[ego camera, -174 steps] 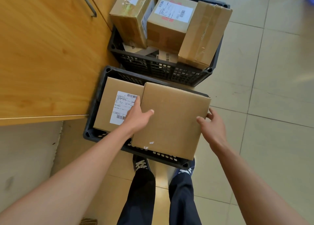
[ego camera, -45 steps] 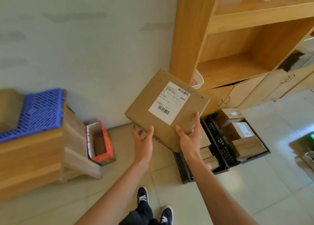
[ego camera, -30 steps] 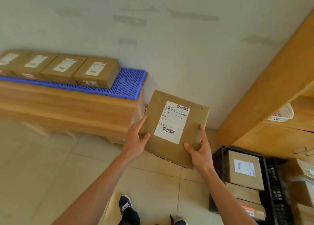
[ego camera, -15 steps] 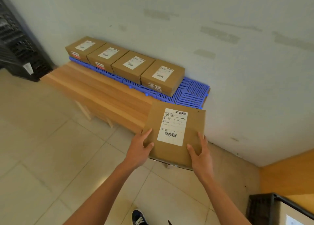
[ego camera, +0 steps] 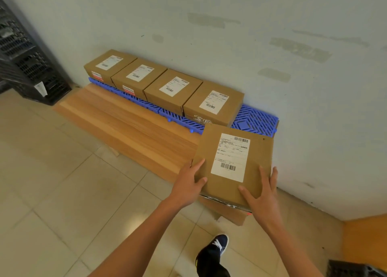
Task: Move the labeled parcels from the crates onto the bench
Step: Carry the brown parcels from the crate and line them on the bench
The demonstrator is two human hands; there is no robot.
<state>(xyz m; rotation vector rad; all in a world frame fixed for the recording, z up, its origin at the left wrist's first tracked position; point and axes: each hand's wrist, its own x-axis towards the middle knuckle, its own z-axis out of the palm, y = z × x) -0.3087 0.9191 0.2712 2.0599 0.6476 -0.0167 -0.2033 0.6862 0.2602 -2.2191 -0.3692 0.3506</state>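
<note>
The left hand and the right hand grip the parcel by its near corners, holding it up over the bench. Just past the hands, the blue mat has a free spot beside four boxes; next, set it down flat there

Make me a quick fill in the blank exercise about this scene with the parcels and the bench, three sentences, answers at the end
1. ____ labeled parcels already sit in a row on the blue mat.
2. The parcel in hand is held by ____ hands, the left hand and the right hand.
3. The mat lies on a ____ bench against the wall.

Answers: four; both; wooden
</note>
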